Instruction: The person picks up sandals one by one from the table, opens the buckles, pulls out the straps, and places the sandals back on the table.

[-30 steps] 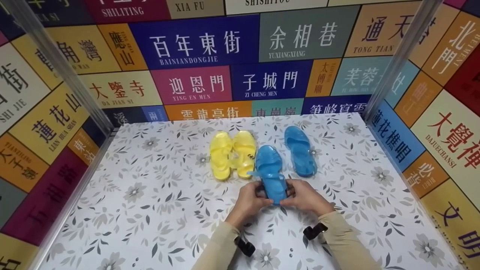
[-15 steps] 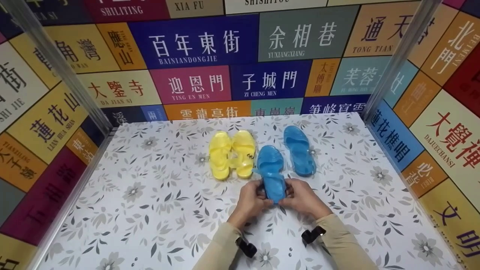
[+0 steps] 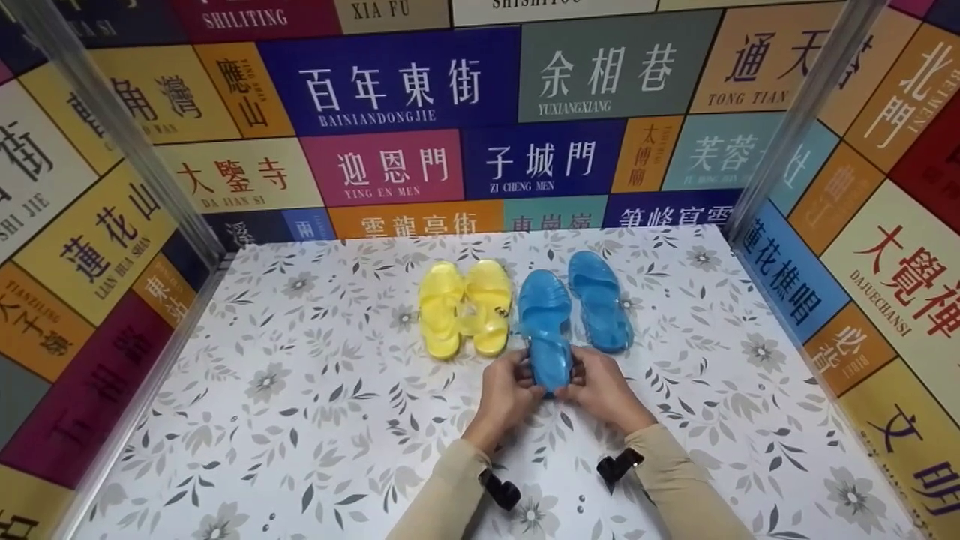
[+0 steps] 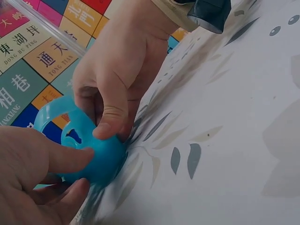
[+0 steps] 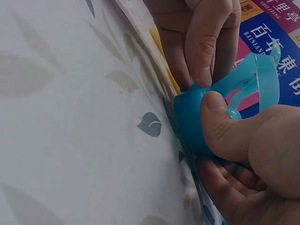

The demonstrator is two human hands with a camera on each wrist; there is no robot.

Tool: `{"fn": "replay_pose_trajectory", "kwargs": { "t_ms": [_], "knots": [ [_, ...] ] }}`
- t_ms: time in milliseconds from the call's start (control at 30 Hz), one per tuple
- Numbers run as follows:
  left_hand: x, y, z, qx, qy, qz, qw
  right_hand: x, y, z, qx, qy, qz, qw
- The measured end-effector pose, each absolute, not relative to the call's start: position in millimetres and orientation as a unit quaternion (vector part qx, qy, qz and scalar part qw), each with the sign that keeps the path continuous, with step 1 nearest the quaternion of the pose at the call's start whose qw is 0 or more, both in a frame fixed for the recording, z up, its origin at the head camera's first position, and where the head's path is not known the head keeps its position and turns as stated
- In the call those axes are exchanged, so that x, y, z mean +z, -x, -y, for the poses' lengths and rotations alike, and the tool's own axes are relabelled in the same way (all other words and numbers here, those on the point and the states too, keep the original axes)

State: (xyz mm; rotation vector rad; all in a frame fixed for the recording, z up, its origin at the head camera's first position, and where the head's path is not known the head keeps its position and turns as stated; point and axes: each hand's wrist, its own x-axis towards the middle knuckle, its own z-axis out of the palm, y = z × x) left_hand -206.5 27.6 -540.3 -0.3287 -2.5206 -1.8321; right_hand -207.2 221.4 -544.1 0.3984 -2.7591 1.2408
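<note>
Both hands hold the heel end of a blue sandal (image 3: 546, 300), its toe pointing away from me. My left hand (image 3: 507, 391) grips the left side of the heel and my right hand (image 3: 604, 387) the right side. In the left wrist view, the thumbs press on the heel of the blue sandal (image 4: 101, 157), with the left hand (image 4: 30, 173) nearest. From the right wrist view, the right hand's thumb lies on the heel of the blue sandal (image 5: 190, 122). A second blue sandal (image 3: 600, 304) lies just to the right, its toe farther back.
A pair of yellow sandals (image 3: 463, 307) lies side by side, left of the blue ones. White floral-patterned sheeting (image 3: 300, 420) covers the surface. Panels with printed signs (image 3: 390, 82) stand at the back and sides, with clear corner posts (image 3: 802, 112).
Both hands have moved the held blue sandal slightly away from me, so its toe is nearer the level of the other blue sandal. The yellow sandals stay put.
</note>
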Motion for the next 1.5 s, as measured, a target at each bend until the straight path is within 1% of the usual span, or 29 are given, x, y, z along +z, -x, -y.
{"fn": "replay_pose_trajectory", "kwargs": {
  "t_ms": [167,367,500,800,1033,1200,1300,1500],
  "knots": [
    [-542.6,213.2,-30.8,-0.580,0.114,0.806,0.031,-543.9,212.0,-218.0,0.422,-0.111,0.898,0.045],
    [-547.3,219.7,-34.0,-0.572,0.127,0.808,0.064,-546.1,220.0,-214.7,0.412,-0.104,0.903,0.065],
    [-548.3,223.6,-37.0,-0.583,0.130,0.799,0.071,-546.6,225.2,-214.3,0.409,-0.109,0.902,0.083],
    [-544.6,231.6,-41.8,-0.595,0.102,0.795,0.054,-545.0,235.1,-215.3,0.405,-0.108,0.904,0.088],
    [-546.1,234.8,-45.2,-0.601,0.088,0.793,0.040,-544.5,238.7,-213.5,0.402,-0.090,0.909,0.068],
    [-546.4,236.6,-48.0,-0.601,0.084,0.794,0.039,-544.2,242.3,-210.2,0.394,-0.071,0.914,0.062],
    [-545.9,237.8,-49.5,-0.596,0.090,0.796,0.054,-544.0,245.6,-207.9,0.393,-0.068,0.915,0.065],
    [-546.9,241.0,-53.5,-0.549,0.106,0.822,0.111,-544.0,249.8,-205.1,0.380,-0.081,0.917,0.094]
  ]
}}
